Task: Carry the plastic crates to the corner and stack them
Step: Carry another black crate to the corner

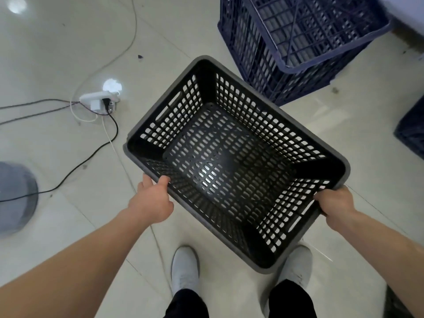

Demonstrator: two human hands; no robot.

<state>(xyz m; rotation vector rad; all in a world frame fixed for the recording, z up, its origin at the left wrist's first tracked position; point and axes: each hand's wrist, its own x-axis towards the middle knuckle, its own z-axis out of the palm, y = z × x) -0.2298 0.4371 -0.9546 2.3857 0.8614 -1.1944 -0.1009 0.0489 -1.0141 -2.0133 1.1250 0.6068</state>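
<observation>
Fingers (163, 180) of left hand (151, 203) and right hand (332, 200) clamp the black crate (229, 161); trailing cables (102, 146) on the floor (57, 53) could trip the carrier.

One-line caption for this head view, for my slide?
Left hand and right hand grip an empty black crate over the tiled floor, blue crates ahead, power strip at left.

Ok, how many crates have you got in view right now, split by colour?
Black: 1, the black crate, gripped at its rim by the left hand and the right hand.
Blue: 3, the tilted blue crate, the lower blue crate under it, and the edge blue crate, cut off at the right.
Total: 4 crates.
</observation>
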